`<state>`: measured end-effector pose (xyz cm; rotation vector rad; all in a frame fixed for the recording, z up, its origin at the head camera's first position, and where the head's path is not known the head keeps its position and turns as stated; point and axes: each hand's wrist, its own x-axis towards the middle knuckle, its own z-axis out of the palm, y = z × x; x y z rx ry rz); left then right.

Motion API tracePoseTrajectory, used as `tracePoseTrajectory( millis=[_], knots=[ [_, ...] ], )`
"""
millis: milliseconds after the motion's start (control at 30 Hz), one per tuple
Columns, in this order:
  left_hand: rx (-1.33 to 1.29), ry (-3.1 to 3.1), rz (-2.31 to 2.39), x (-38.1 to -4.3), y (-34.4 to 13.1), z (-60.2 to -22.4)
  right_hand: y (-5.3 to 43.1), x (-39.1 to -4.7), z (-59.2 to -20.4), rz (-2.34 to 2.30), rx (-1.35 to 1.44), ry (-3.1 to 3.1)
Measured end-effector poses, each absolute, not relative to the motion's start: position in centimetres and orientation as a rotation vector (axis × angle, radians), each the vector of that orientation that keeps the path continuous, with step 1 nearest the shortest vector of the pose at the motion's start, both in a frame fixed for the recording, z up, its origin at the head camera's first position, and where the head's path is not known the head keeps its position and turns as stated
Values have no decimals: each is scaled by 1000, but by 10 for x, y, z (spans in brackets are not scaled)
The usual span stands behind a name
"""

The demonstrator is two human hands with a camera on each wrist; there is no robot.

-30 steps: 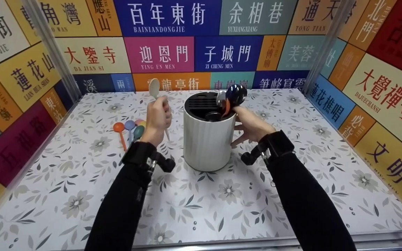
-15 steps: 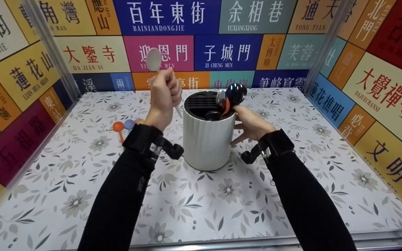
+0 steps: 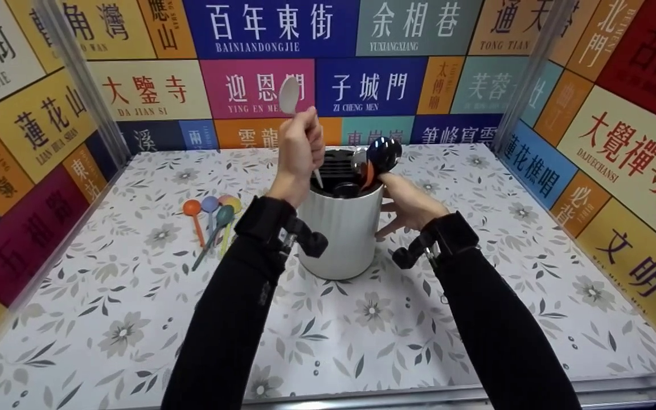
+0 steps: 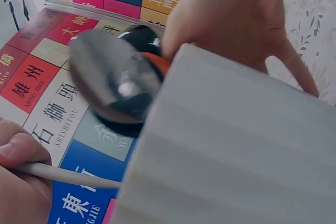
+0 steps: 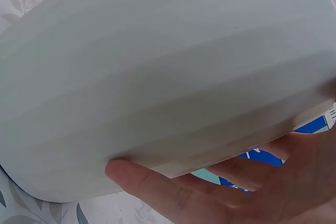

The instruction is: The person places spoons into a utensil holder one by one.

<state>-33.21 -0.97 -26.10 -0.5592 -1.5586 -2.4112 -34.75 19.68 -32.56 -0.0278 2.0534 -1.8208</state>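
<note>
My left hand [image 3: 299,149] grips a pale grey spoon [image 3: 289,95], bowl upward. Its thin handle [image 4: 73,176] points down, the tip overlapping the left part of the holder's slotted black top [image 3: 336,162] in the head view. The utensil holder [image 3: 339,236], a ribbed white cylinder, stands upright on the table. Against its right side lies my right hand [image 3: 410,202], fingers spread and pressing the wall; one fingertip [image 5: 121,171] shows on the ribbed surface. Out of the holder's right part rise a shiny dark ladle [image 3: 386,154], a shiny metal bowl-shaped utensil [image 4: 110,77] and an orange utensil [image 3: 369,175].
Left of the holder several coloured spoons lie together on the floral tabletop [image 3: 373,341], among them an orange spoon [image 3: 192,208], a blue spoon [image 3: 210,205] and a dark green spoon [image 3: 224,216]. Panels with printed signs [image 3: 271,28] enclose the back and sides.
My left hand has raised the spoon from beside the holder and carried it right, over the holder's left rim. My right hand stays on the holder's side.
</note>
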Motion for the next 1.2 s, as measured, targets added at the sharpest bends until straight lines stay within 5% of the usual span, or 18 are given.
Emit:
tracePoseTrajectory(
  millis=[1200],
  knots=[
    [-487, -2128, -2091, -339, 10, -283, 198, -346, -326, -1809, -29, 2064]
  ],
)
